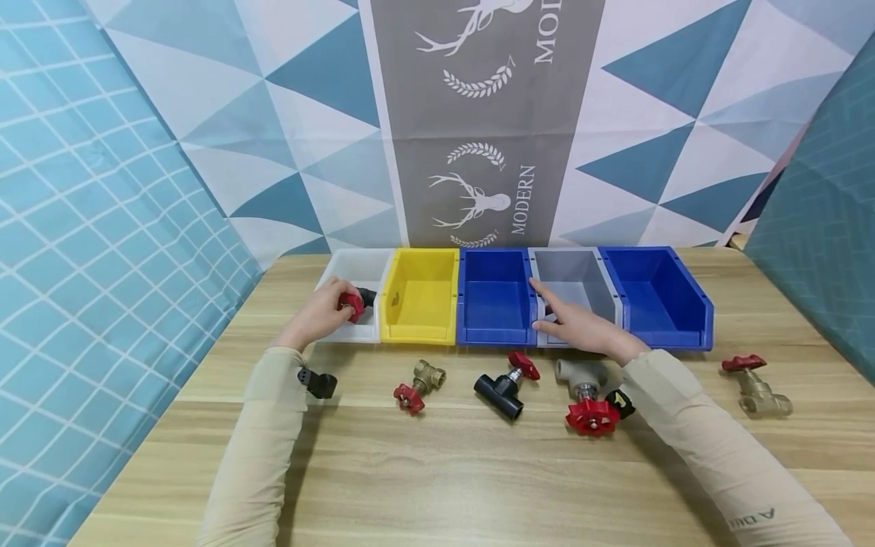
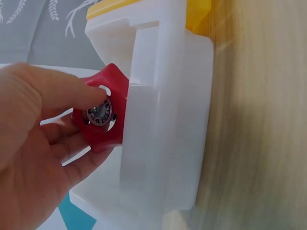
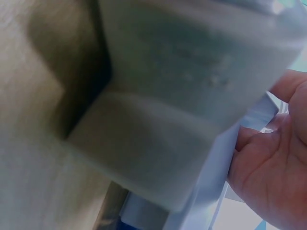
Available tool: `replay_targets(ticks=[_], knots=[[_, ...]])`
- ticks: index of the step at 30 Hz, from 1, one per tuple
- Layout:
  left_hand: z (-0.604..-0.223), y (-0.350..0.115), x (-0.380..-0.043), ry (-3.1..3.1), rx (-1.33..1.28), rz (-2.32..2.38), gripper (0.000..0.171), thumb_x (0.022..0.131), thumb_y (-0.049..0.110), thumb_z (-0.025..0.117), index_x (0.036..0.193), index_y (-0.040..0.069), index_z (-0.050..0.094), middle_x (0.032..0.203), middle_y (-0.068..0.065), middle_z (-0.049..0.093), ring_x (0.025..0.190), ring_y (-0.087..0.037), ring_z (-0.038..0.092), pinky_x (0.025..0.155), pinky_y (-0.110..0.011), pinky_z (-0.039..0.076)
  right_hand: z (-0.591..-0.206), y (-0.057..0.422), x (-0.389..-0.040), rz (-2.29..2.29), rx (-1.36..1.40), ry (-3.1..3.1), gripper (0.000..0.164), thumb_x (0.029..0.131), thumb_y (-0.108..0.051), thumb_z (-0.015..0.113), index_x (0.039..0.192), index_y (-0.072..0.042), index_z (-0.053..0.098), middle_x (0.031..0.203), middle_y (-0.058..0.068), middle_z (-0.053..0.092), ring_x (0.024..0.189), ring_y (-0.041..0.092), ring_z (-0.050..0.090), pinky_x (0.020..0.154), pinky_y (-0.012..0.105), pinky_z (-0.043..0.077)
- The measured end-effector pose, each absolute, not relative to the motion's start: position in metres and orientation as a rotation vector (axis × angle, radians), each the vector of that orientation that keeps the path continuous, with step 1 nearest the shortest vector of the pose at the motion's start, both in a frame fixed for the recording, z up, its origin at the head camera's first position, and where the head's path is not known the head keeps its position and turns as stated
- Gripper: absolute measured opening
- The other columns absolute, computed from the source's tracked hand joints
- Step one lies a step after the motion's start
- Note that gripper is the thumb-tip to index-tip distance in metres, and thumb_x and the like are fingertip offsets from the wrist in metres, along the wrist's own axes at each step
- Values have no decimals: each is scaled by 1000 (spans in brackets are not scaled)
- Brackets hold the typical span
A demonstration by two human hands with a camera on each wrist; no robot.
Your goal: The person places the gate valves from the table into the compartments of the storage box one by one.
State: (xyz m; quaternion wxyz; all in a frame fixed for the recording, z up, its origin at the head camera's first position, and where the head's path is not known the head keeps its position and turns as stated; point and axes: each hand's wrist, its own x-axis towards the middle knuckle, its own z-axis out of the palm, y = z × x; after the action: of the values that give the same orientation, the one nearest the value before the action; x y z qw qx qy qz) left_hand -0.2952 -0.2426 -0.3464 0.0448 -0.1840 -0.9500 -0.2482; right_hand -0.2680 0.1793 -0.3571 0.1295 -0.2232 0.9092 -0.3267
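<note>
My left hand (image 1: pixel 326 310) reaches into the white bin (image 1: pixel 365 333) and pinches the red handwheel of a valve (image 1: pixel 367 296) with a black body. In the left wrist view, thumb and fingers are on opposite sides of the red handwheel (image 2: pixel 112 81), just behind the bin's white wall (image 2: pixel 148 124). My right hand (image 1: pixel 581 325) is over the front of the grey bin (image 1: pixel 570 266), its fingers extended and spread near the divider to the blue bin. A grey valve (image 1: pixel 581 372) with a red handwheel lies below its wrist and fills much of the right wrist view.
A yellow bin (image 1: pixel 418 334), a middle blue bin (image 1: pixel 495 334) and a right blue bin (image 1: pixel 673 339) complete the row. In front lie a brass valve (image 1: pixel 427 376) and a black valve (image 1: pixel 502 395). Another brass valve (image 1: pixel 759 396) is at the right. Patterned cloth hangs behind.
</note>
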Motion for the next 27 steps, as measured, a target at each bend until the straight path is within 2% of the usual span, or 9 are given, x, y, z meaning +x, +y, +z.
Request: replay_targets(ticks=[8,19,27], knots=[[-351,-242,-298,-2897,-504,-710,16,80,3,53,96,1,53,92,-12,45,82,-24,44,75,-37,40,-358,180,-267,-958,-653,2644,71,86,-40,43,135,-32,-9,142,6,4,122,35,25,93,55,19],[-355,-240,-298,-2923,-445,-669,12,77,7,60,89,6,56,88,-8,49,78,-22,46,72,-35,40,-358,179,-267,-969,-662,2641,71,86,-39,43,135,-32,-9,142,5,3,122,34,26,94,54,20],[-357,-241,-296,-2935,-474,-711,9,76,4,60,85,7,60,86,-8,56,79,-22,50,74,-36,42,-360,179,-268,-950,-732,2675,71,87,-35,44,136,-25,-7,141,11,10,118,35,31,94,52,23]])
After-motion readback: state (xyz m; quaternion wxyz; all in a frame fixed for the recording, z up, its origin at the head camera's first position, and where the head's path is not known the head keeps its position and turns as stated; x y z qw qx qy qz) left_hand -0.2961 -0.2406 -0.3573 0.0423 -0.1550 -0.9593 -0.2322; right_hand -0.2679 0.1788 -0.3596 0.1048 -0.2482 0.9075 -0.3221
